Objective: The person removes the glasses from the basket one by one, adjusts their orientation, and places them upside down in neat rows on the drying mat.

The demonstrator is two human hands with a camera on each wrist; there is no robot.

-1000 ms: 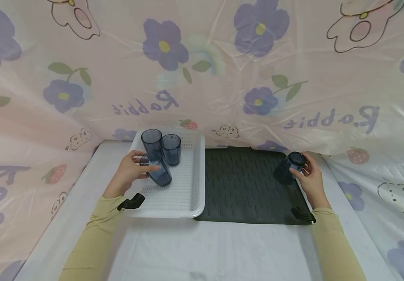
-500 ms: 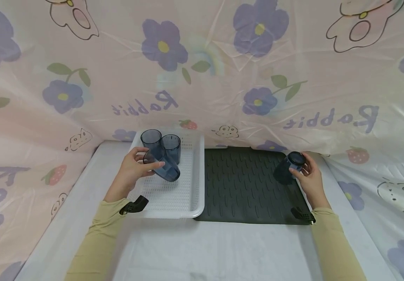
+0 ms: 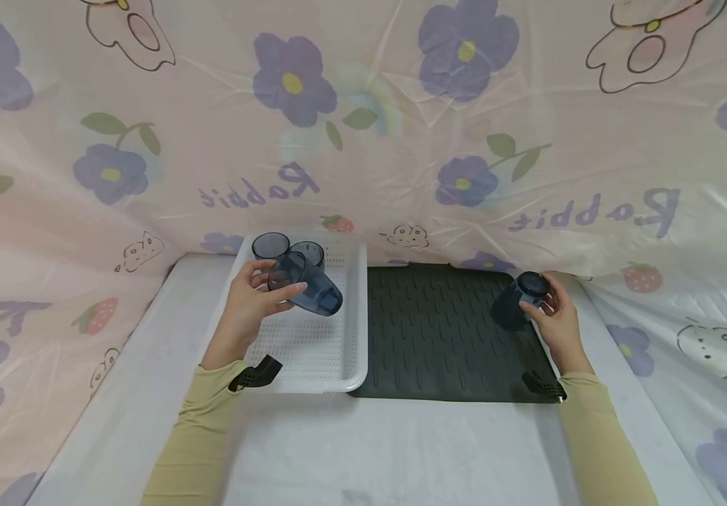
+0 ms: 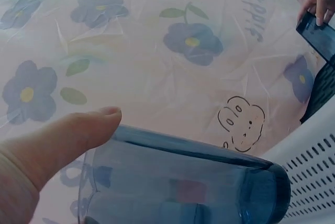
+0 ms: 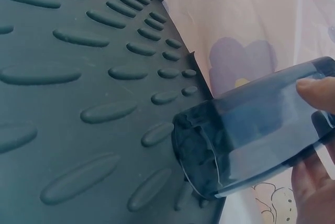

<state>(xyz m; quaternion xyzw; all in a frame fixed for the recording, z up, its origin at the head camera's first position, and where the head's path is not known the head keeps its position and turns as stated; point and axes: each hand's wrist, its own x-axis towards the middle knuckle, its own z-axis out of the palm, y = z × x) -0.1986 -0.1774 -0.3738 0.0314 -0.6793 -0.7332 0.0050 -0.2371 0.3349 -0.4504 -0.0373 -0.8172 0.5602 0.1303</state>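
My left hand grips a blue-tinted drinking glass near its mouth, thumb along the side. This glass is tipped over, its base pointing right, above the white perforated basket. Behind it two more such glasses stand upright in the basket: one at the back left and one beside it, partly hidden. At the far right, my right hand holds another blue glass upside down by its base end. In the right wrist view, the rim of that glass meets the ridged black mat.
The basket and the mat lie side by side on a white-covered table, the basket's right rim next to the mat's left edge. A flower-printed plastic sheet rises behind them and along both sides.
My left hand has moved rightward and slightly up with its glass, and the glass has swung from steeply slanted to flatter, base toward the right. My right hand and its glass stay in place.
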